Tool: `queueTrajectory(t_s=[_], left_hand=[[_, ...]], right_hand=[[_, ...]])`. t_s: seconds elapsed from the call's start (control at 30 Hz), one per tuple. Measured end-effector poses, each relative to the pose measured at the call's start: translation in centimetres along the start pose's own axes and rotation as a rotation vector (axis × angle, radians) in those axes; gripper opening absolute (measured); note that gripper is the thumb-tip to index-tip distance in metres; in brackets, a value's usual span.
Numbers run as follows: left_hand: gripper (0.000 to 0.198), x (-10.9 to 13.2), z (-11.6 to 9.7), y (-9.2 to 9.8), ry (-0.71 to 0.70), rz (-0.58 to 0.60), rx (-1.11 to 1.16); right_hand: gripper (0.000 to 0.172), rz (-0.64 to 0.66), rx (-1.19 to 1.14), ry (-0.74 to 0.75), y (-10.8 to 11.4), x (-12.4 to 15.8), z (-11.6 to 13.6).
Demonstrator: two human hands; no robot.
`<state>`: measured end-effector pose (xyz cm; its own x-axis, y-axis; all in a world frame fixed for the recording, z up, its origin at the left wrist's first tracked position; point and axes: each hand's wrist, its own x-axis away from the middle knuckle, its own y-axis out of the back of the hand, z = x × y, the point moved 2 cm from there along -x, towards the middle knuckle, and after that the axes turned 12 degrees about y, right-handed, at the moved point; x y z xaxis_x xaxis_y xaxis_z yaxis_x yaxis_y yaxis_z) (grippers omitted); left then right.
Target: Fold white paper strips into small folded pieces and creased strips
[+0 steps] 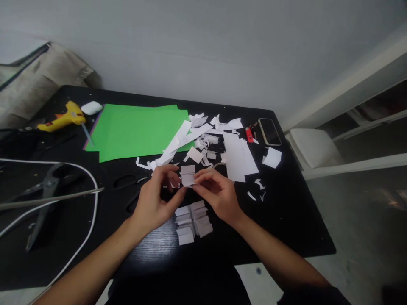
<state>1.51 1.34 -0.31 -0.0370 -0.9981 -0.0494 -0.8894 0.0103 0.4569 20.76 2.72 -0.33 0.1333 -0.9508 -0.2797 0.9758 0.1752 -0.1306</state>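
Observation:
Both my hands meet over the middle of the black table, pinching a small folded piece of white paper between them. My left hand grips its left side with thumb and fingers closed. My right hand grips its right edge in a pinch. Just below the hands lies a pile of several small folded white paper pieces. Beyond the hands are scattered white paper scraps and strips and a larger white sheet.
Green paper sheets lie at the back left, with a yellow glue gun and a white case beside them. Scissors and a white cable are at left. A phone and red lighter sit at back right. A white stool stands off the right edge.

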Motion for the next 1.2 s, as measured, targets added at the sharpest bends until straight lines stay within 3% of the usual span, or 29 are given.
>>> queueTrajectory(t_s=[0.2,0.3,0.6,0.87,0.97,1.2], left_hand=[[0.05,-0.3,0.6,-0.3,0.02,-0.056,0.038],[0.045,-0.3,0.7,-0.4,0.036,-0.02,0.097],[0.012,-0.1,0.2,-0.4,-0.003,0.02,0.12],[0.015,0.1,0.0,-0.8,0.058,0.022,0.275],[0.023,0.2,-0.2,-0.7,0.039,0.001,0.331],[0.014,0.1,-0.9,-0.4,0.015,0.02,0.232]], right_hand=[[0.011,0.018,0.084,0.147,-0.1,0.2,0.4],[0.011,-0.005,0.097,0.159,0.0,0.2,0.2],[0.017,-0.045,-0.037,-0.071,0.1,0.2,-0.8],[0.03,-0.092,-0.051,-0.118,-0.2,0.1,-0.4],[0.025,-0.053,-0.035,-0.132,-0.3,0.1,-0.2],[0.017,-0.017,-0.057,-0.15,-0.5,0.4,-0.1]])
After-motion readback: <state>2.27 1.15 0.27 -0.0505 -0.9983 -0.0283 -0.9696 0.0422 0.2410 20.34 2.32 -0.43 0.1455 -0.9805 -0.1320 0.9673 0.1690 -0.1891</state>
